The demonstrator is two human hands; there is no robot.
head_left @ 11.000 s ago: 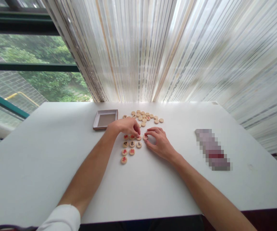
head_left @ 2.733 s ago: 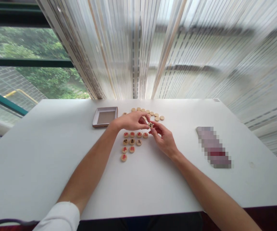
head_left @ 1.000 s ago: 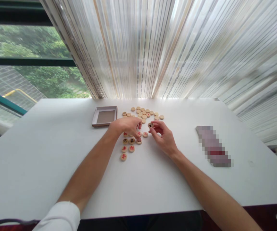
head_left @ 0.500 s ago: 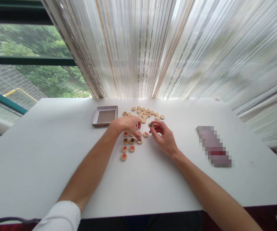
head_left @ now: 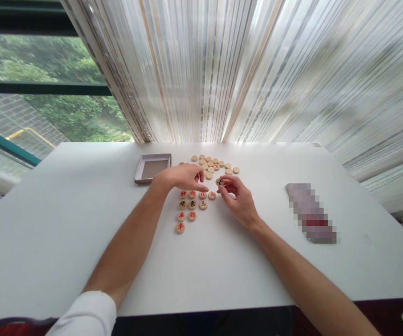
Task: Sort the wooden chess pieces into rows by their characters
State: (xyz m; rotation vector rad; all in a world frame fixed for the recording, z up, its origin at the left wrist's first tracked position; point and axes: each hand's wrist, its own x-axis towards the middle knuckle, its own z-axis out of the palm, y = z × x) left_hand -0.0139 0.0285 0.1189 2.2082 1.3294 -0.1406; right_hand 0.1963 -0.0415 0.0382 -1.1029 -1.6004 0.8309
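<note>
Round wooden chess discs lie on a white table [head_left: 65, 224]. Several face-up discs [head_left: 192, 204] with red or black characters form short rows in front of me. Behind them sits a loose pile of discs [head_left: 212, 164], mostly blank side up. My right hand [head_left: 238, 198] pinches one disc with a black character [head_left: 219, 181] between thumb and fingers, just above the table. My left hand [head_left: 182, 177] hovers over the top of the rows, fingers loosely extended toward the held disc, holding nothing that I can see.
An open shallow box tray [head_left: 152, 168] lies left of the pile. A blurred flat object [head_left: 310, 213] rests on the right side of the table. Striped curtains hang behind the table's far edge, with a window at the left.
My left hand has lifted off the arranged discs and moved back toward the pile, uncovering the top row. My right hand keeps holding the black-character disc in the same spot.
</note>
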